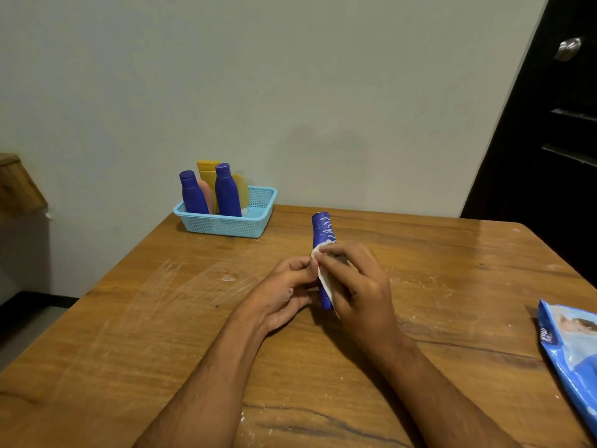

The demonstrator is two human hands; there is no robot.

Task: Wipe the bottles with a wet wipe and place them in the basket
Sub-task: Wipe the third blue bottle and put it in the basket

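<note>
A blue bottle (323,232) with white streaks near its cap is held upright-tilted above the table's middle. My right hand (357,286) wraps a white wet wipe (324,281) around the bottle's body. My left hand (284,294) pinches the bottle and the wipe's edge from the left side. A light blue perforated basket (226,226) stands at the table's far left corner by the wall. It holds two blue bottles (227,192), a yellow bottle (206,174), a pale pink one and another yellow one.
A blue wet wipe pack (570,354) lies at the table's right edge. The wooden table (129,334) has whitish smears on the left. A dark door with a metal knob (568,48) stands at the right. A wooden piece (17,185) is at far left.
</note>
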